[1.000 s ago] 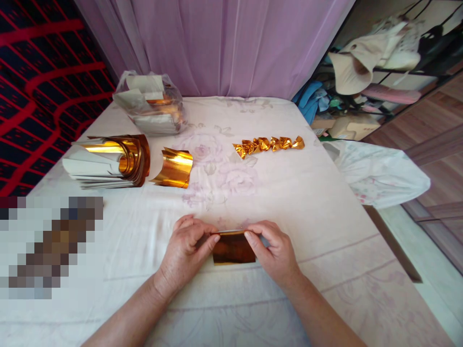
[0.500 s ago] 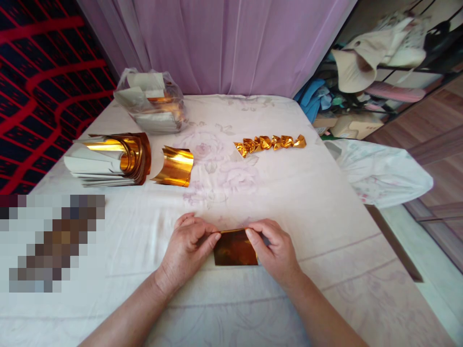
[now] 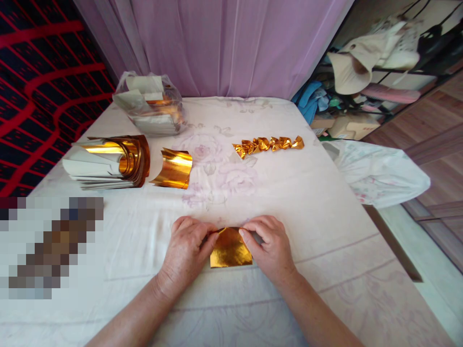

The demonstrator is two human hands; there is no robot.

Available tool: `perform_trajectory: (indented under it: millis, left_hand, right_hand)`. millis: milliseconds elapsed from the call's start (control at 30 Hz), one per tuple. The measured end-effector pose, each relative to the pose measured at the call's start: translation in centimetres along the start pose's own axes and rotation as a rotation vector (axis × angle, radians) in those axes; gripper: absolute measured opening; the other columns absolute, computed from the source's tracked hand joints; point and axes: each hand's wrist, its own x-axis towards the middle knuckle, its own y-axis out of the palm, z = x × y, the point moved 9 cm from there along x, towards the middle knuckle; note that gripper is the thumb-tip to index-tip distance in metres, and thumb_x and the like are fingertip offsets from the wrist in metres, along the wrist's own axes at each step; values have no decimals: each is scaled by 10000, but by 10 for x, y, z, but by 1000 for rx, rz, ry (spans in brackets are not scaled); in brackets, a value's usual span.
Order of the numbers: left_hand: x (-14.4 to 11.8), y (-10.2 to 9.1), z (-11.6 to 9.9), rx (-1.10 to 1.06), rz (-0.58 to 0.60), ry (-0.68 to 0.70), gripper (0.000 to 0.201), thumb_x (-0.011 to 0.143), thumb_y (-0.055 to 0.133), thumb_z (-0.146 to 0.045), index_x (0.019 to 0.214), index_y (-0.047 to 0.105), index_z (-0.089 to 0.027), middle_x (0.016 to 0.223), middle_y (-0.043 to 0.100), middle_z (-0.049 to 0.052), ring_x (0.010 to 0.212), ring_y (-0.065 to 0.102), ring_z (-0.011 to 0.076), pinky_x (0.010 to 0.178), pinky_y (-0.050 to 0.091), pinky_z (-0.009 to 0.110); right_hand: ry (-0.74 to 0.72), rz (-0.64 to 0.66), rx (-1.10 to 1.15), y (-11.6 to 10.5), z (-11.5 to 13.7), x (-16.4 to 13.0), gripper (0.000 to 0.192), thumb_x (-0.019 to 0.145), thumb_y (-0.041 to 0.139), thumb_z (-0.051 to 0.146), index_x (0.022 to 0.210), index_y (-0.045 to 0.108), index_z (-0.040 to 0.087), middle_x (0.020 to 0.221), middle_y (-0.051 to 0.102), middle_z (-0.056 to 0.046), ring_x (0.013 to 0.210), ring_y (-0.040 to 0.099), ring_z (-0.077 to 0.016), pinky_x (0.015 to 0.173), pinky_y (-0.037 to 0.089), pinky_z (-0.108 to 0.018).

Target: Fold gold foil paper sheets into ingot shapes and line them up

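Between both hands, closed fingers (image 3: 213, 239) pinch the gold foil sheet's (image 3: 230, 250) top corners.

Foil sheet (image 3: 230, 249) between hands, on table (image 3: 325, 202)

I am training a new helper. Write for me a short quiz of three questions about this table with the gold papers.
1. True or false: both hands pinch the gold foil sheet.
2. Which lies farthest from the person? A) curled foil piece B) plastic bag of sheets C) stack of sheets
3. Fill in: the row of folded gold pieces lies on the person's ____ side of the table.

Key: 1 true, left hand and right hand each grip an upper corner. 2 B. 3 right.
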Motion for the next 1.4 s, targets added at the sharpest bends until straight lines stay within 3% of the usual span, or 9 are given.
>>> perform_trajectory:
  millis: [500, 967, 1133, 1400]
  left_hand:
    - [-1, 2, 9, -63, 3, -56, 73, 886, 603, -256, 888, 675, -242, 755, 698, -15, 767, 589, 199, 798, 382, 368]
    - [2, 4, 5, 8, 75, -65, 144, 885, 575, -240, 763, 648, -220, 717, 671, 6, 755, 580, 207, 764, 382, 370]
    - [1, 4, 8, 9, 50, -80, 63, 863, 604, -249, 858, 660, -222, 748, 680, 5, 777, 585, 214, 785, 396, 376]
    - [1, 5, 4, 63, 57, -49, 106, 877, 593, -236, 958, 660, -219, 810, 700, 22, 835, 594, 230, 812, 411, 385]
  right_hand:
    - [-6, 19, -18, 2, 0, -1, 135, 896, 604, 231, 771, 651, 216, 763, 680, -11, 760, 599, -181, 752, 403, -339]
    - [22, 30, -81, 3, 0, 0, 168, 905, 587, 262, 752, 647, 227, 769, 668, -15, 781, 582, -187, 766, 384, -345]
    - [25, 38, -117, 5, -1, 0, 168, 895, 594, 255, 737, 645, 225, 752, 658, -12, 781, 579, -188, 753, 374, -340]
    - [33, 42, -169, 7, -1, 0, 167, 892, 596, 246, 732, 634, 222, 751, 643, -20, 794, 555, -200, 755, 360, -345]
